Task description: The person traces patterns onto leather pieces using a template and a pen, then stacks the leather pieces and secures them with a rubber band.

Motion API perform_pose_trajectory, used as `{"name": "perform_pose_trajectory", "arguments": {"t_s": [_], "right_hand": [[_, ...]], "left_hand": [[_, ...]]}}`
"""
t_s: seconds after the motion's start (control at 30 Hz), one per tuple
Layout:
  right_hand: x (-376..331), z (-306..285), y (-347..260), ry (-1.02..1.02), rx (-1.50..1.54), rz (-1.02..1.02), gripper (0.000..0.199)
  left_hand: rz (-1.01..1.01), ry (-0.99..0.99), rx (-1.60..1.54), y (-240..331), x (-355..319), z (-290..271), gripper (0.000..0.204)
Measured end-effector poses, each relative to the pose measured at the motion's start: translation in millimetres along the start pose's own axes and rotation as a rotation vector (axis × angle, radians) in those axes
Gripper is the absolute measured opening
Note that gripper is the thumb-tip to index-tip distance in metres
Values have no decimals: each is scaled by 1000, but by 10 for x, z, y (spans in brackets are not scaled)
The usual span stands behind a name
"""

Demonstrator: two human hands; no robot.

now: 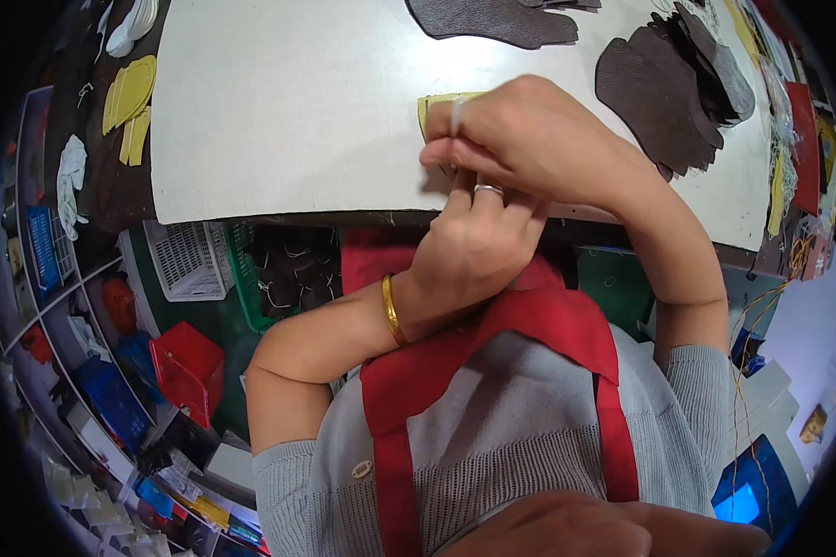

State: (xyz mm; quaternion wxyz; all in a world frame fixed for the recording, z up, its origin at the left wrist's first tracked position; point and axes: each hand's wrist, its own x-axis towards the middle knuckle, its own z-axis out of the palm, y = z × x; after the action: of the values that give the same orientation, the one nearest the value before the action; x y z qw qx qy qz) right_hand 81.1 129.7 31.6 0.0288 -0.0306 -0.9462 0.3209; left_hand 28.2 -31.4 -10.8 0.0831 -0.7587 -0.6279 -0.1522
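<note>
My two hands meet at the near edge of a white worktable (279,121). My right hand (525,135), with a white band round one finger, is closed, thumb and fingers brought together; whatever they pinch is hidden. Under and behind it a yellow flat piece (425,104) lies on the table, mostly covered. My left hand (478,232), wearing a ring and a gold bracelet, is bent at the table edge just below the right. Its fingers curl up beneath the right hand, where their tips cannot be seen.
Dark brown leather-like cut pieces lie in a stack (655,102) at the right and another (492,20) at the far edge. Yellow cut pieces (132,93) and a white glove (71,181) lie at the left. Below stand a white basket (188,265) and a red bin (186,367).
</note>
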Motion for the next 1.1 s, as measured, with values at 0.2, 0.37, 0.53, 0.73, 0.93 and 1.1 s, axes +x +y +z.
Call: {"name": "perform_pose_trajectory", "arguments": {"t_s": [0.2,0.37,0.53,0.73,0.93,1.1], "right_hand": [[110,22,231,361,-241,-6,10],[-414,-207,309,470,306,317,23],[-479,-81,359,419,63,272,25],[-796,-94,261,381,-222,247,24],[-577,-52,383,447,32,226,27],[-615,-74,339,346,-212,177,25]], "left_hand": [[-18,-3,94,-39,149,-59,42],[-16,11,155,-14,169,-21,41],[-5,9,185,35,240,-28,27],[-40,-53,138,36,274,-34,22],[-22,-102,140,59,313,-36,24],[-53,-107,211,72,319,-43,30]]}}
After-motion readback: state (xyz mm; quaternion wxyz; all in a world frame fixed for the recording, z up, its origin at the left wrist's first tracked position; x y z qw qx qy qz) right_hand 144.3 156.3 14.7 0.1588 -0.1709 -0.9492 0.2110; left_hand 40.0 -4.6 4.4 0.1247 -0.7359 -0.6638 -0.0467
